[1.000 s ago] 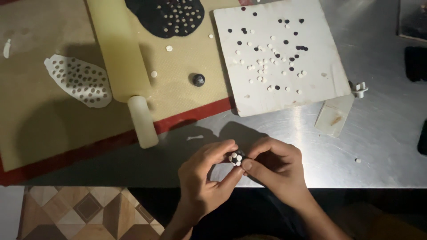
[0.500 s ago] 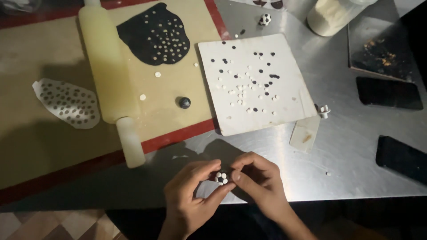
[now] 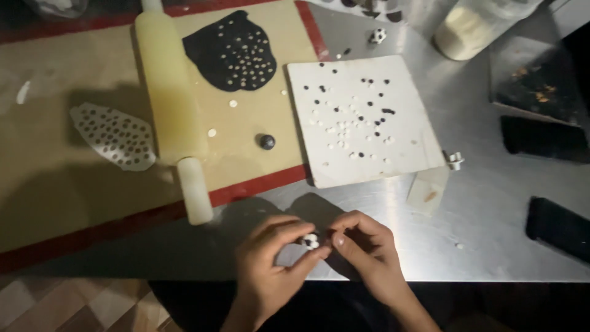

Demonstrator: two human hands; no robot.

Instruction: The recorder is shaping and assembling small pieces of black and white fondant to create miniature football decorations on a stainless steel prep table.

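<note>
My left hand (image 3: 270, 261) and my right hand (image 3: 362, 255) meet over the front edge of the steel table. Both pinch a small ball with black and white patches (image 3: 310, 240) between thumb and fingertips. Just beyond them lies a white square board (image 3: 399, 117) scattered with tiny black and white dots. A similar patched ball (image 3: 377, 35) rests on the steel at the far side.
A tan mat with a red border (image 3: 74, 203) holds a cream rolling pin (image 3: 169, 104), a black rolled sheet punched with holes (image 3: 236, 52), a white punched sheet (image 3: 114, 135) and a small dark ball (image 3: 267, 142). A small white cutter (image 3: 455, 161), a jar (image 3: 473, 24) and two dark phones (image 3: 559, 227) sit right.
The view has tilted so the table's far side shows. My hands have shifted slightly and still work the small ball between the fingers.
</note>
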